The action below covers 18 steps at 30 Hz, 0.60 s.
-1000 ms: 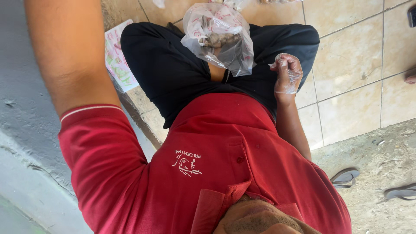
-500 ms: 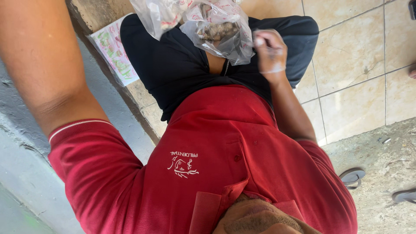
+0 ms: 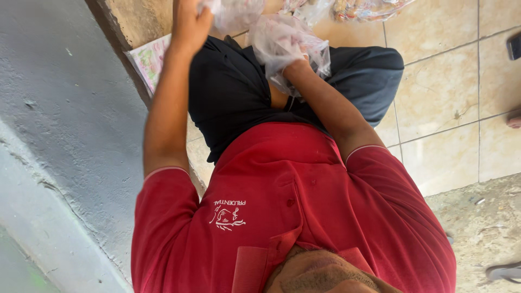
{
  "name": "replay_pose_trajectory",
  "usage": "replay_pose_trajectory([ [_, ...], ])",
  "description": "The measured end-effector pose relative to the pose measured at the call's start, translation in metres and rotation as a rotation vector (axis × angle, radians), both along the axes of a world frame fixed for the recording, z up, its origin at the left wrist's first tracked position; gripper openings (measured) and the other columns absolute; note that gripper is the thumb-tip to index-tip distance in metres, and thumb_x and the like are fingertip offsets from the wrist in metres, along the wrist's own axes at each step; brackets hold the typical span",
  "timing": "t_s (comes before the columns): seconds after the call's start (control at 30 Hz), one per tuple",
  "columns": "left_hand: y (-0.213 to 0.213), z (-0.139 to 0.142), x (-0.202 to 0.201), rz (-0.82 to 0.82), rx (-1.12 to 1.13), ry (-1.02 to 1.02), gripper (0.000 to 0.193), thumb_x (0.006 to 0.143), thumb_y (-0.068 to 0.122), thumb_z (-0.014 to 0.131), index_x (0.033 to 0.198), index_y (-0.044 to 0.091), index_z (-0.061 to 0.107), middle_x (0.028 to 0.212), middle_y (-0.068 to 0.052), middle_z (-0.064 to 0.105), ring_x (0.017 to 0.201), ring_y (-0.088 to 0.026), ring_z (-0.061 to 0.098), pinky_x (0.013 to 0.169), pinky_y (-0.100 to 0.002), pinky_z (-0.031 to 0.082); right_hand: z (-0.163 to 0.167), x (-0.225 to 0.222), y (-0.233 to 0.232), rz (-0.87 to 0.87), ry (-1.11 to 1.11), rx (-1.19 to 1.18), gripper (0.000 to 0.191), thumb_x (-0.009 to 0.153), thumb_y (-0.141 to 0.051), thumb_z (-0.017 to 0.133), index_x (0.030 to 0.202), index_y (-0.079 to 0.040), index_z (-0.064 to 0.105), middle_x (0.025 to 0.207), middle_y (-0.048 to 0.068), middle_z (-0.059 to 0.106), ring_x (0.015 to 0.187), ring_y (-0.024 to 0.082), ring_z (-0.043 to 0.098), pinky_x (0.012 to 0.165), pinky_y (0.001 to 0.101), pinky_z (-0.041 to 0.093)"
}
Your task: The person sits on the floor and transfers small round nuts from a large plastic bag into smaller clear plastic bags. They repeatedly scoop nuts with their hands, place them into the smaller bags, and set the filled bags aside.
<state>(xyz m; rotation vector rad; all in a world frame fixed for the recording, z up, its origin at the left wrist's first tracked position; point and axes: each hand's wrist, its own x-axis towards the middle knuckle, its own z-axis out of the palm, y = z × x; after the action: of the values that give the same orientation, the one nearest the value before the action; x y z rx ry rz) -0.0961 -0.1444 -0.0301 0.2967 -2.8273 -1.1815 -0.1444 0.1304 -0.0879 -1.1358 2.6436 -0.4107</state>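
Observation:
I look down my red shirt and black trousers to a clear plastic bag [image 3: 282,38] held over my lap. My left hand [image 3: 190,24] is raised at the top of the view, its fingers closed on the bag's upper film. My right hand [image 3: 297,58] is pushed into the crumpled plastic and wrapped in it, so its fingers are hidden. What is inside the bag does not show clearly.
A grey concrete wall [image 3: 70,135] and ledge run down the left. A printed paper [image 3: 149,57] lies beside my left thigh. Beige floor tiles [image 3: 450,92] spread to the right, with another filled plastic bag [image 3: 369,8] at the top and a sandal [image 3: 502,271] at the bottom right.
My left arm has swung from close to the camera out to the bag and gripped its top. My right hand has gone from beside the bag into the plastic. The view has tilted.

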Motion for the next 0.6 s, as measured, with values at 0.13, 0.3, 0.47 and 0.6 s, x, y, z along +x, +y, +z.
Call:
replay_pose_trajectory([
  [0.13,0.050,-0.025,0.053,0.316,-0.128,0.503,0.060,0.098,0.016,0.078,0.149,0.004,0.048,0.144,-0.025,0.047,0.136,-0.042,0.047,0.118,-0.051,0.036,-0.005,-0.012,-0.003,-0.051,-0.011,0.015,0.030,0.098,-0.010,0.068,0.127,-0.004,0.067,0.134,0.018,0.063,0.121,0.031,0.063,0.102,0.0410,0.053],
  [0.3,0.142,-0.010,0.070,-0.282,-0.091,0.365,0.087,0.083,0.050,0.092,0.149,0.020,0.045,0.144,-0.024,0.043,0.135,-0.044,0.043,0.113,-0.055,0.037,-0.015,-0.031,0.009,-0.068,-0.189,-0.049,0.029,0.097,-0.010,0.069,0.125,-0.003,0.067,0.131,0.018,0.064,0.118,0.030,0.064,0.100,0.0403,0.054],
  [0.47,0.137,-0.027,0.014,-0.451,-0.031,-0.024,0.127,0.075,0.046,0.098,0.163,0.016,0.012,0.159,-0.035,0.021,0.145,-0.054,0.021,0.114,-0.066,0.023,-0.001,-0.037,0.071,-0.079,-0.564,-0.286,0.028,0.096,-0.010,0.071,0.123,-0.002,0.067,0.128,0.018,0.065,0.114,0.030,0.065,0.098,0.0397,0.054],
  [0.6,0.125,-0.042,0.010,-0.535,-0.030,-0.094,0.131,0.064,0.037,0.101,0.159,0.021,0.011,0.164,-0.022,0.023,0.151,-0.048,0.019,0.118,-0.064,0.019,0.037,-0.026,0.138,-0.126,-0.858,-0.556,0.028,0.095,-0.011,0.072,0.121,-0.001,0.067,0.126,0.018,0.066,0.111,0.029,0.066,0.096,0.0392,0.055],
])
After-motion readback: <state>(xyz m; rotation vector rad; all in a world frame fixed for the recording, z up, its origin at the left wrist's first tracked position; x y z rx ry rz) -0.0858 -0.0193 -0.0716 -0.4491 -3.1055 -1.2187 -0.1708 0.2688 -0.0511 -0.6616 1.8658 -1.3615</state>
